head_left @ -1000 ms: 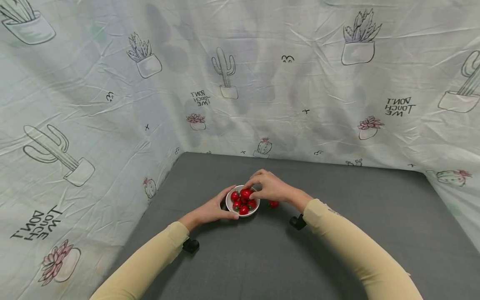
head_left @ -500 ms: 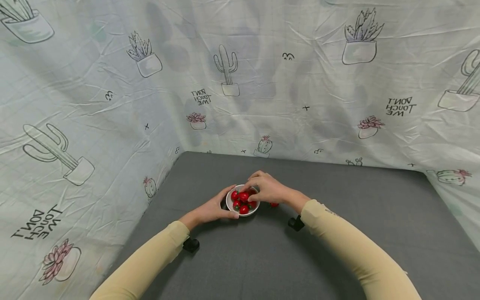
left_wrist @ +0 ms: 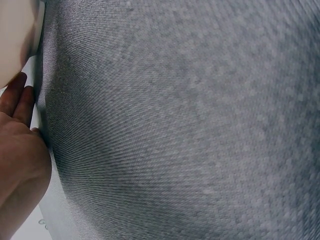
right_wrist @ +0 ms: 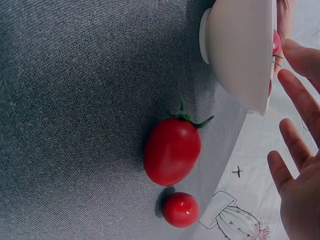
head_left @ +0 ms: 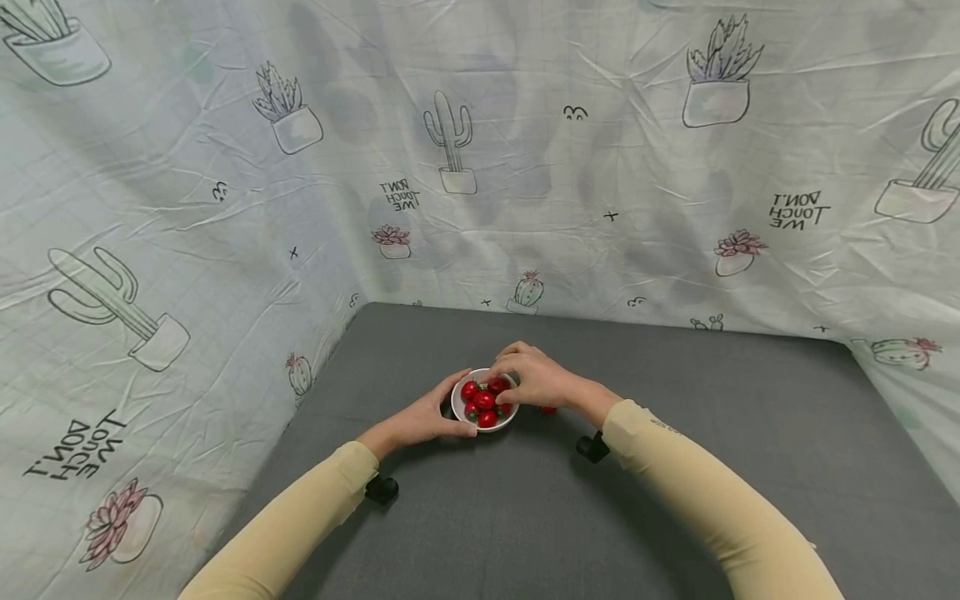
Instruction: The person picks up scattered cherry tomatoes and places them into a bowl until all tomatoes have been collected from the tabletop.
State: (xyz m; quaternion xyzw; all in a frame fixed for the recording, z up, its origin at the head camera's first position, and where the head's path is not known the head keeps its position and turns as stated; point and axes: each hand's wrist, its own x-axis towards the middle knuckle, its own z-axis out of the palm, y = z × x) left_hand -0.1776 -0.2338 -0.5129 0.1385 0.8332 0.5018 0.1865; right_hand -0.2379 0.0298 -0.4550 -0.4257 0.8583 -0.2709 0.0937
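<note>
A small white bowl (head_left: 456,414) holding several red cherry tomatoes (head_left: 484,401) stands on the grey table. My left hand (head_left: 422,419) holds it from the left, thumb at the near rim and fingers at the far side. In the left wrist view, the fingers (left_wrist: 24,102) lie along the bowl's outer wall (left_wrist: 20,40). Over the bowl's right side hovers my right hand (head_left: 536,377), thumb and fingers apart. In the right wrist view its fingertips (right_wrist: 287,80) are spread beside the rim, and no tomato shows gripped between them.
Two loose tomatoes lie to the right of the bowl: a larger one with a green stem (right_wrist: 172,150) and a smaller round one (right_wrist: 181,210). In the head view the right hand partly hides them. A cactus-print cloth (head_left: 525,167) hangs behind the table.
The right hand let go of a tomato, which now rests among the others in the bowl, shifted slightly nearer and left. The left hand stays on the bowl.
</note>
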